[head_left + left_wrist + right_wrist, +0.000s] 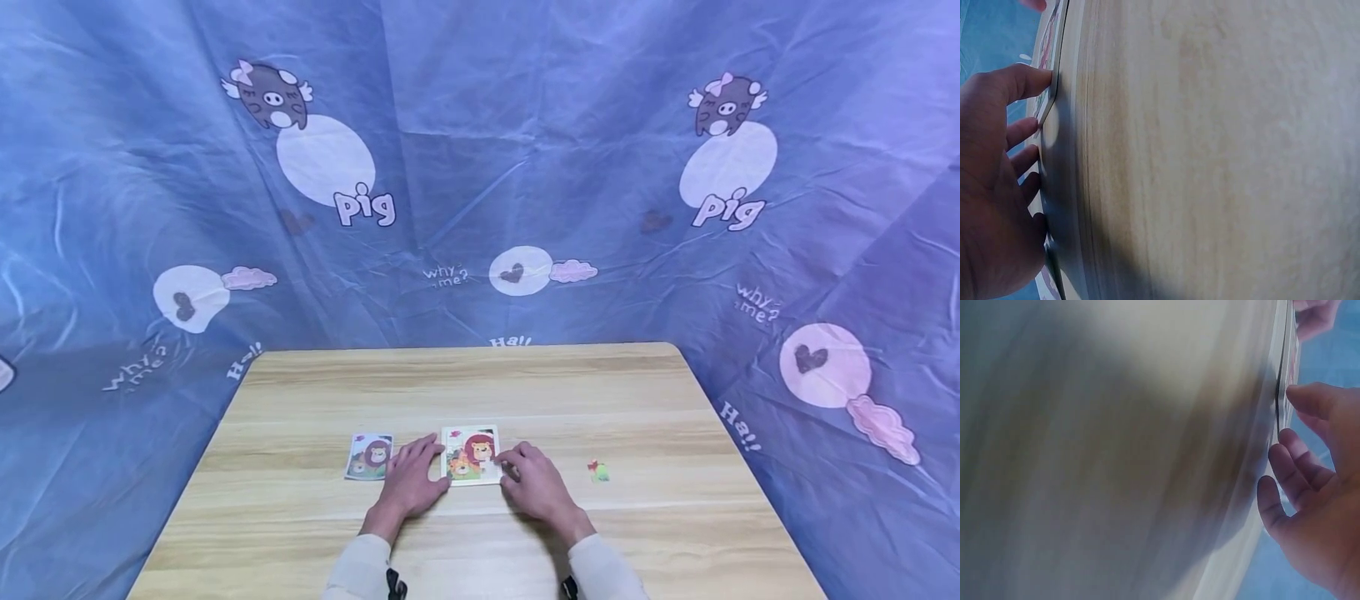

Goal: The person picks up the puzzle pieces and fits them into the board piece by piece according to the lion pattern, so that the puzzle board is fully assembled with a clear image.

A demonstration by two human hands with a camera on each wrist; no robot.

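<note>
A jigsaw puzzle [462, 477] with a red-maned lion and a smaller animal lies in a pale tray on the table; a white gap shows at its lower right. My left hand [412, 477] holds the puzzle's left side, its thumb at the near corner, as the left wrist view also shows. At the right edge is my right hand [534, 482], fingers bent, index fingertip over the puzzle beside the gap and thumb at the tray's edge. Whether a piece lies under those fingertips is hidden.
To the left, partly behind my left hand, lies a picture card [360, 468] with the same lion scene. A small green and red puzzle piece [599, 472] lies off to the right. Behind the wooden table [465, 379] hangs a blue printed cloth [465, 167].
</note>
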